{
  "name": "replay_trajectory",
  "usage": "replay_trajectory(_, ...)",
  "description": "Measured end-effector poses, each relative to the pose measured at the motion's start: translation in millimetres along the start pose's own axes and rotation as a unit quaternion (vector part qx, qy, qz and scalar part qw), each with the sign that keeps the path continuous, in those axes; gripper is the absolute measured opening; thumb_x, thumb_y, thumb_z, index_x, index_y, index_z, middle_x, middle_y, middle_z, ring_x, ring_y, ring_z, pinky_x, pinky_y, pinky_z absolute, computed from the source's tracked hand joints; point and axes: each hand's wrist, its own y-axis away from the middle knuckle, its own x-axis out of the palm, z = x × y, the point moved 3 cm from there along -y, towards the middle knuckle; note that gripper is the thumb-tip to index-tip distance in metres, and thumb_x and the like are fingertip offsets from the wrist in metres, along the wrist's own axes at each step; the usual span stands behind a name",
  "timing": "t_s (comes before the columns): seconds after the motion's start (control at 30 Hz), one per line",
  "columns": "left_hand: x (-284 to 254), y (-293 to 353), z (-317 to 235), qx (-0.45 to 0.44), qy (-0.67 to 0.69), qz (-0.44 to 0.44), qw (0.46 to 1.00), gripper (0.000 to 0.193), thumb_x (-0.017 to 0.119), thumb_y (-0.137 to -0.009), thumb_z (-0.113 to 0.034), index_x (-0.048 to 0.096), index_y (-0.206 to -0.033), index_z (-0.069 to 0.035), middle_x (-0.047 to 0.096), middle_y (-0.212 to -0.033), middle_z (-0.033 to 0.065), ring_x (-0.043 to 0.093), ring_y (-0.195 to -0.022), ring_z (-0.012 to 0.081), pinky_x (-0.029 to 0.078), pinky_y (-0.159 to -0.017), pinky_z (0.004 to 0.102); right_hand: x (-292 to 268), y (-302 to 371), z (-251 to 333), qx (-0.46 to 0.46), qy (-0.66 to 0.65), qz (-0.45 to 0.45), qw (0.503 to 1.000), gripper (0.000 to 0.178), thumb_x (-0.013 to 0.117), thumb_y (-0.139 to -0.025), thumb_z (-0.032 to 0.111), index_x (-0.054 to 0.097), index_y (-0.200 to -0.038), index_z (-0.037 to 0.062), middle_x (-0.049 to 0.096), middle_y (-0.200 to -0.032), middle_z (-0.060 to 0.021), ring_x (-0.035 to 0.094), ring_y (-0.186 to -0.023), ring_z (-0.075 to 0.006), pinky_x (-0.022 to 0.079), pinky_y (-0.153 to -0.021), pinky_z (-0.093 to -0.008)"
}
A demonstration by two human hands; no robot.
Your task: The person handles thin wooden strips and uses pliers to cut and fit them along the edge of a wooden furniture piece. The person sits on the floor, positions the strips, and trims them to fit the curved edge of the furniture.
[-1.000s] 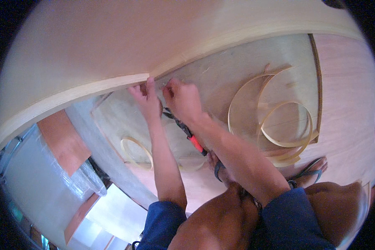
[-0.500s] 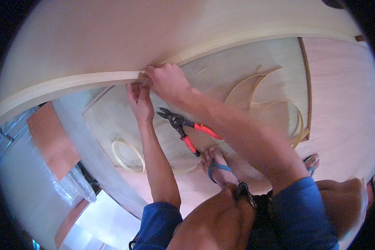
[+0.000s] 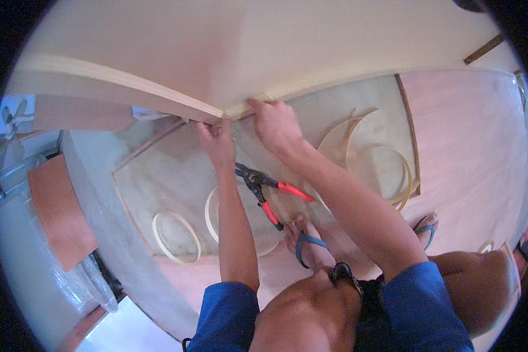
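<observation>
A large pale panel has a light wood edge strip along its rim, which bends at a corner. My left hand pinches the edge strip from below at that corner, its fingertips partly hidden. Just right of it, my right hand is curled against the rim, its thumb side pressed on the strip; what its inner fingers grip is hidden. On the floor board below my hands lie black snips with red handles.
Curled thin wood strips lie on the grey board at right, with loops at left. My sandalled foot is beside the snips' handles. A brown sheet and a fan are at far left.
My right hand has moved right, away from my left hand, uncovering the corner. My left hand remains at the rim. The whole view has shifted, and the left rim now slopes more steeply.
</observation>
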Motion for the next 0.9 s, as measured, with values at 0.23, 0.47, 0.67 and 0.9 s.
replay_trajectory(0.23, 2, -19, -20, 0.04, -0.153, -0.06, 0.986, 0.069, 0.081, -0.077, -0.016, 0.051, -0.134, 0.01, 0.063, -0.126, 0.0304, 0.064, -0.117, 0.0445, 0.049, -0.101, 0.0502, -59, 17, 23, -0.124, 0.187, 0.115, 0.968, 0.038, 0.056, -0.092, 0.005, 0.066, -0.129, 0.0048, 0.073, -0.106, -0.0263, 0.073, -0.098, -0.0448, 0.06, -0.086, -0.0545)
replay_trajectory(0.47, -18, -34, -85, 0.18, -0.232, -0.137, 0.946, 0.049, 0.077, -0.075, -0.017, 0.05, -0.109, 0.007, 0.061, -0.103, 0.0263, 0.065, -0.102, 0.05, 0.053, -0.087, 0.0556, -228, 49, 36, -0.362, 0.405, 0.177, 0.82, 0.026, 0.062, -0.092, 0.011, 0.069, -0.116, 0.006, 0.067, -0.115, -0.0192, 0.067, -0.113, -0.0385, 0.06, -0.09, -0.0483)
replay_trajectory(0.67, -54, -58, -164, 0.127, -0.274, -0.065, 0.951, 0.062, 0.083, -0.075, -0.019, 0.052, -0.123, 0.005, 0.063, -0.111, 0.0271, 0.065, -0.105, 0.0477, 0.054, -0.088, 0.0547, -374, 121, -1, -0.197, 0.468, 0.181, 0.842, 0.029, 0.072, -0.09, 0.017, 0.069, -0.117, 0.0054, 0.066, -0.113, -0.0189, 0.066, -0.112, -0.0392, 0.058, -0.093, -0.0495)
replay_trajectory(0.9, -118, -133, -362, 0.307, -0.203, -0.14, 0.919, 0.055, 0.08, -0.085, -0.025, 0.058, -0.128, 0.0, 0.071, -0.109, 0.0233, 0.071, -0.104, 0.0432, 0.056, -0.089, 0.0491, -391, 189, -58, -0.188, 0.403, 0.235, 0.864, 0.032, 0.073, -0.092, 0.026, 0.072, -0.12, 0.0098, 0.07, -0.105, -0.0167, 0.069, -0.105, -0.0363, 0.057, -0.093, -0.0493)
